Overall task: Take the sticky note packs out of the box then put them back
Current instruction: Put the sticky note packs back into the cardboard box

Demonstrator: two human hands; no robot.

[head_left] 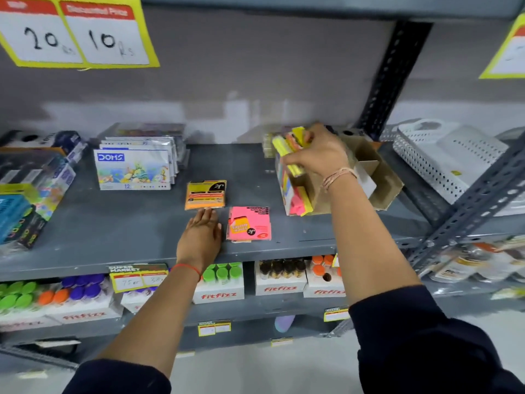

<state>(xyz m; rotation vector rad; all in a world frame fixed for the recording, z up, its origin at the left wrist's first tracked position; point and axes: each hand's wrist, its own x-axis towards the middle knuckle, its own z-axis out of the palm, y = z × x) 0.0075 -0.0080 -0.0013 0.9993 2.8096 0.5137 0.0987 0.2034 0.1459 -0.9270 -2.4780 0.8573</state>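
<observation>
An open brown cardboard box [377, 177] stands on the grey shelf [119, 231], with several sticky note packs [295, 200] upright at its left end. My right hand [318, 152] is above that end, shut on a yellow sticky note pack [287, 155] with an orange one beside it. An orange sticky note pack [205, 194] lies flat on the shelf. A pink sticky note pack [249, 223] lies flat just right of it. My left hand [200, 237] rests flat on the shelf, fingertips touching the orange pack's near edge, holding nothing.
DOMS colour boxes [133, 169] stand at the left of the shelf, more packaged stationery [31, 189] further left. A white perforated basket [443, 157] sits to the right behind a slotted steel post [395, 78]. Fitfizz bottle cartons [221, 285] fill the shelf below. Yellow price tags [76, 32] hang above.
</observation>
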